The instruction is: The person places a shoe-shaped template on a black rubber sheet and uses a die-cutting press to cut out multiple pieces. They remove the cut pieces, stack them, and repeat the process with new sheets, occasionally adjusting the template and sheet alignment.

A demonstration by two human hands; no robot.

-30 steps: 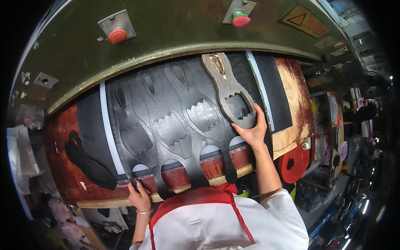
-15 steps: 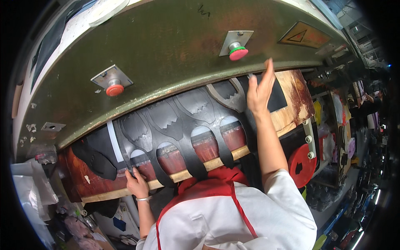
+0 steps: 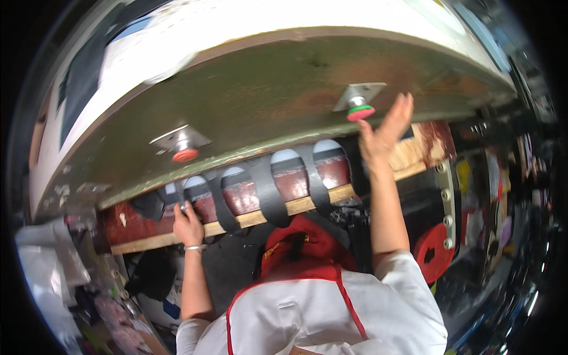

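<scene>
My left hand (image 3: 188,225) is closed at the left end of a black sheet (image 3: 258,177), its fingers pinching the edge strip. Large rounded holes are cut in this sheet, and its strips droop over the front edge of a reddish-brown board (image 3: 290,180). My right hand (image 3: 384,133) is raised with the fingers stretched out and holds nothing. Its thumb is close to a pink push button (image 3: 361,113) with a green ring; whether they touch I cannot tell. The button sits under a green machine beam (image 3: 266,89), which hides the far part of the sheet.
An orange-red push button (image 3: 186,155) is fixed on the beam's left half. A dark piece of sheet (image 3: 148,205) lies on the board's left. A round red disc (image 3: 435,253) stands low on the right, and clear plastic bags (image 3: 47,260) hang at the left.
The view has shifted, and the beam now covers the zigzag-edged cut shapes seen before. My right hand has come nearer the pink button; my left hand stays at the sheet's edge.
</scene>
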